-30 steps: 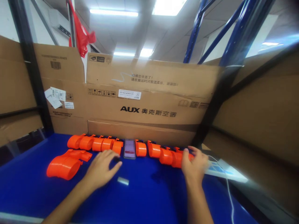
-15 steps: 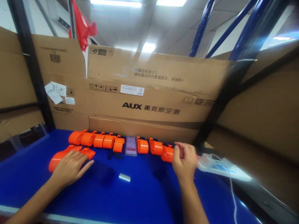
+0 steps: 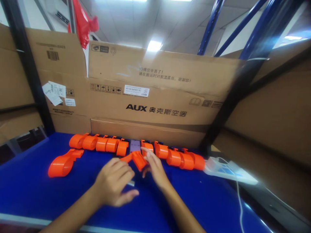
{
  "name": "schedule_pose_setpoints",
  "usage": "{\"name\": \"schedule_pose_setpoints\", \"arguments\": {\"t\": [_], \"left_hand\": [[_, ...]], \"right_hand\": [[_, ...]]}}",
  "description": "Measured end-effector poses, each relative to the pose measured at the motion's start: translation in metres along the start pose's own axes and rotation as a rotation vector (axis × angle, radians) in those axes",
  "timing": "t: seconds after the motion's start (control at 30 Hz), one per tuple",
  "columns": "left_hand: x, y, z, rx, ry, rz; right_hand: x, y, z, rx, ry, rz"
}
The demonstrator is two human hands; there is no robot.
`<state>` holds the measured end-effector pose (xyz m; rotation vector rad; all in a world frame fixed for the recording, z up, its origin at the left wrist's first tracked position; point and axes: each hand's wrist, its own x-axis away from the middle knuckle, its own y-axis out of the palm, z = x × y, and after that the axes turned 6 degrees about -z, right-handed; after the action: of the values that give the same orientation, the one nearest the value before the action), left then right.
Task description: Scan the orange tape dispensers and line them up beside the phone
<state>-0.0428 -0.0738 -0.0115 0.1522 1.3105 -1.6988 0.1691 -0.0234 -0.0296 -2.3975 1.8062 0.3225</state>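
Note:
My left hand [image 3: 115, 183] is closed around an orange plastic looped part [image 3: 139, 160], its flat head sticking out towards the right. Most of the loop is hidden by the hand. My right hand [image 3: 155, 168] has its thumb and fingers bent around the right side of that head. Just under the left fingers, a small silvery strip [image 3: 131, 183] on the table is partly covered. Another orange looped part [image 3: 60, 165] lies alone at the left. Behind the hands, a row of similar orange parts [image 3: 102, 144] with black pieces runs along the table's back.
A phone-like device [image 3: 135, 145] stands within the row. On the right, a white power strip [image 3: 230, 171] has a white cable [image 3: 239, 200] trailing forward. Cardboard [image 3: 155, 100] walls the blue table [image 3: 73, 200], between dark metal posts [image 3: 225, 106].
Both hands have come together at the middle. The left has brought an orange part from the left side; the right has let go of an orange part at the row's right end.

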Motion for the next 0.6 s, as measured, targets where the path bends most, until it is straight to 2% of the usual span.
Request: {"name": "schedule_pose_setpoints", "arguments": {"t": [0.1, 0.2, 0.27, 0.33, 0.37, 0.4, 0.47, 0.53, 0.6], "left_hand": [[-0.014, 0.018, 0.004, 0.085, 0.005, -0.076], [-0.026, 0.020, 0.001, 0.204, 0.024, -0.106], [-0.036, 0.017, -0.002, 0.330, -0.029, -0.014], [-0.047, 0.015, -0.006, 0.480, -0.193, 0.116], [-0.052, 0.015, -0.008, 0.583, -0.287, 0.142], [-0.056, 0.015, -0.011, 0.710, -0.376, 0.120], [-0.062, 0.019, -0.016, 0.916, -0.507, -0.012], [-0.062, 0.024, -0.021, 1.011, -0.563, -0.149], [-0.060, 0.028, -0.029, 1.025, -0.578, -0.181]], "right_hand": [[-0.002, -0.002, 0.006, -0.071, 0.032, 0.016], [-0.005, -0.010, 0.010, -0.058, 0.023, 0.096], [-0.007, -0.015, 0.010, -0.045, 0.013, 0.153], [-0.008, -0.017, 0.008, -0.031, 0.000, 0.193], [-0.008, -0.017, 0.007, -0.024, -0.005, 0.204], [-0.009, -0.017, 0.007, -0.018, -0.009, 0.208], [-0.009, -0.016, 0.008, -0.002, -0.007, 0.203], [-0.010, -0.014, 0.010, 0.021, -0.005, 0.194], [-0.010, -0.013, 0.014, 0.056, -0.012, 0.176]]}}
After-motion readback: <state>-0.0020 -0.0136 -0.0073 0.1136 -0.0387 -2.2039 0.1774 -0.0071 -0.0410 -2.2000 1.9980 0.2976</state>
